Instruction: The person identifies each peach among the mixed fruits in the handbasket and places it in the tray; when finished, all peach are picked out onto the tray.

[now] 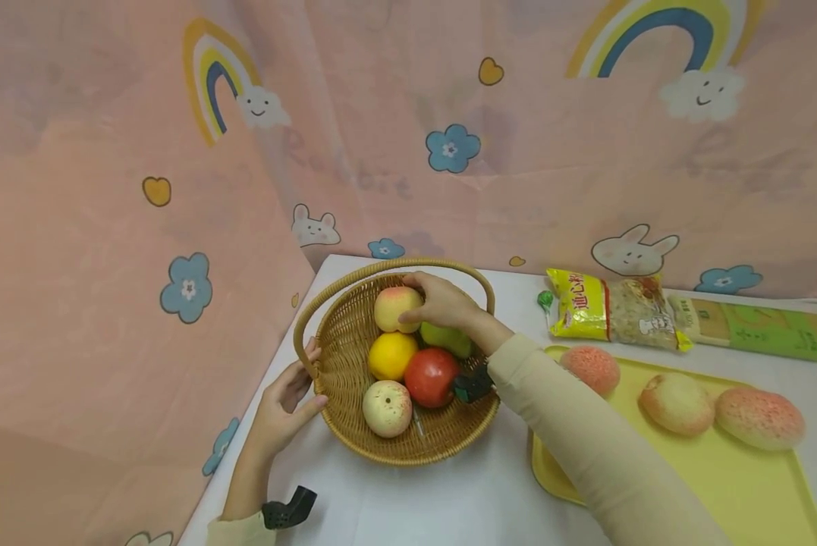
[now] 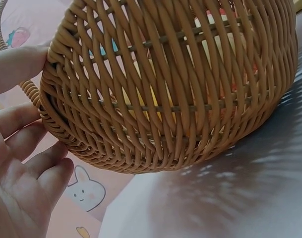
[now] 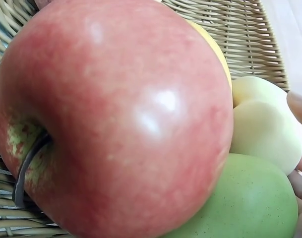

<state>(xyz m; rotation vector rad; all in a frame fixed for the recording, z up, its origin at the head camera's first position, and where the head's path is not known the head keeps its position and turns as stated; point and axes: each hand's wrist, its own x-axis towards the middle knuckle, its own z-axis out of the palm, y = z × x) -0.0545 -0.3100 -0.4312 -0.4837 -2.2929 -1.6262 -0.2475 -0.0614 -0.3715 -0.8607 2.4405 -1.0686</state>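
A round wicker basket with an arched handle stands on the white table. My left hand holds its left rim by the handle's foot; in the left wrist view the thumb and fingers of that hand lie on either side of the rim. Inside the basket my right hand grips a yellow-pink peach, thumb and fingers at its right side. Below the peach sit an orange-yellow fruit, a red apple and a pale speckled apple. A green pear or mango is partly under the right hand.
Right of the basket lies a yellow tray with several bread-like buns, such as a round one; the right forearm crosses its edge. Behind it are a yellow snack bag, a green lollipop and a long green package.
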